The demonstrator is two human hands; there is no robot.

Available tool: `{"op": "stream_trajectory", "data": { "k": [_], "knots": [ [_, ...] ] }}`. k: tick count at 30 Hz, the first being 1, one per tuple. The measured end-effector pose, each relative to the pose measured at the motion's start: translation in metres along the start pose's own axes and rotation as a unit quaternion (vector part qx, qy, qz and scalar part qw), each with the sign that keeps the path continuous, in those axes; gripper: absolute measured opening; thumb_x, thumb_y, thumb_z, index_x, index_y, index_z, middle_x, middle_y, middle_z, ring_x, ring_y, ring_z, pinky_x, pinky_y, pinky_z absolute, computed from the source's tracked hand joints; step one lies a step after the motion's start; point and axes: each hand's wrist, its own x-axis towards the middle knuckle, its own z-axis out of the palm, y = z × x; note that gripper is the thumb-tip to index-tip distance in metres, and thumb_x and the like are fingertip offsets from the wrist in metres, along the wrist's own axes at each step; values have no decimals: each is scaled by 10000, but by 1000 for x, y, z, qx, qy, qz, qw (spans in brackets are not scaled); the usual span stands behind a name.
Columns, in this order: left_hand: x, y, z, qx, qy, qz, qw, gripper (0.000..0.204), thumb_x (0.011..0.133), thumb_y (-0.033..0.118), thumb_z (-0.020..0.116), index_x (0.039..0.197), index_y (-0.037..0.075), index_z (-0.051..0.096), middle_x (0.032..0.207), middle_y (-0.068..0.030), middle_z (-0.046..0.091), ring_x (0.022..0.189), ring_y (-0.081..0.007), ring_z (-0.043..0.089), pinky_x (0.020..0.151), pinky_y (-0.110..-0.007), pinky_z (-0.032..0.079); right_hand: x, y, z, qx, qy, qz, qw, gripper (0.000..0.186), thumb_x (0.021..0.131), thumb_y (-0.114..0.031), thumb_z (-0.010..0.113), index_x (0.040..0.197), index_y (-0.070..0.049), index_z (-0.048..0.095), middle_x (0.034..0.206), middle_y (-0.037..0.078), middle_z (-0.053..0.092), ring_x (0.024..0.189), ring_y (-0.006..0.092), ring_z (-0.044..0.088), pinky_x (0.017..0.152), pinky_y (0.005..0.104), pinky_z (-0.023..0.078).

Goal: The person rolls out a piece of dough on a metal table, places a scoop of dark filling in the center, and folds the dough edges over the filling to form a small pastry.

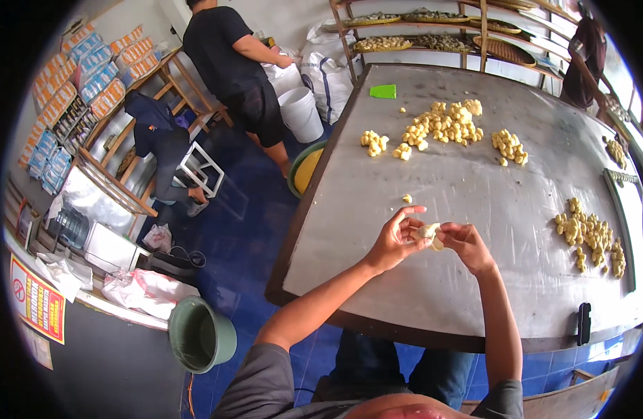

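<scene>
Above the near part of the metal-topped table (349,237), my left hand (395,243) holds a small pale piece of dough (427,231) between thumb and fingers. My right hand (468,246) pinches the same piece from the other side, and a thin flap of it hangs between the hands. One small dough lump (407,198) lies just beyond my left fingertips. Farther off sits a large heap of pale yellow dough lumps (444,124), flanked by a smaller pile (374,142) on its left and another pile (510,146) on its right.
More dough pieces (590,234) lie at the table's right side, near a black clip-like object (584,324). A green card (383,91) rests at the far left. Left of the table are a green tub (201,335), a white bucket (300,115) and two people; another person stands far right.
</scene>
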Motion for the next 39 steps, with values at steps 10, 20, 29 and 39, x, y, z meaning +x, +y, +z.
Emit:
{"op": "stream_trajectory", "data": {
  "k": [10, 20, 29, 39],
  "knots": [
    [-4, 1, 9, 345, 113, 221, 905, 559, 750, 5, 762, 1250, 56, 517, 1038, -98, 640, 921, -197, 650, 815, -331, 541, 4, 10, 36, -96, 124, -65, 985, 240, 971, -149, 571, 1072, 62, 622, 931, 15, 648, 911, 68, 553, 822, 242, 452],
    [-5, 23, 6, 561, 92, 324, 756, 635, 769, 57, 737, 1350, 63, 481, 1031, -99, 622, 879, -255, 619, 760, -361, 534, 9, 7, 77, 97, 117, -98, 983, 305, 977, -146, 548, 1244, 2, 537, 1138, 42, 620, 1087, 110, 557, 974, 283, 413],
    [-7, 19, 7, 559, 37, 264, 785, 694, 794, 58, 708, 1420, 90, 409, 1035, -103, 622, 924, -274, 618, 817, -378, 525, 10, 26, 61, 256, 133, -40, 957, 215, 947, -83, 547, 1141, 7, 570, 1078, 60, 626, 1028, 137, 589, 890, 281, 464],
    [-8, 22, 11, 453, 97, 250, 850, 596, 823, 88, 720, 1353, 54, 450, 1139, -158, 663, 1033, -282, 665, 858, -361, 538, 9, 33, 43, 370, 145, -29, 917, 145, 934, -63, 550, 1070, -11, 557, 1057, 70, 616, 1003, 186, 613, 912, 325, 486]
  ]
}}
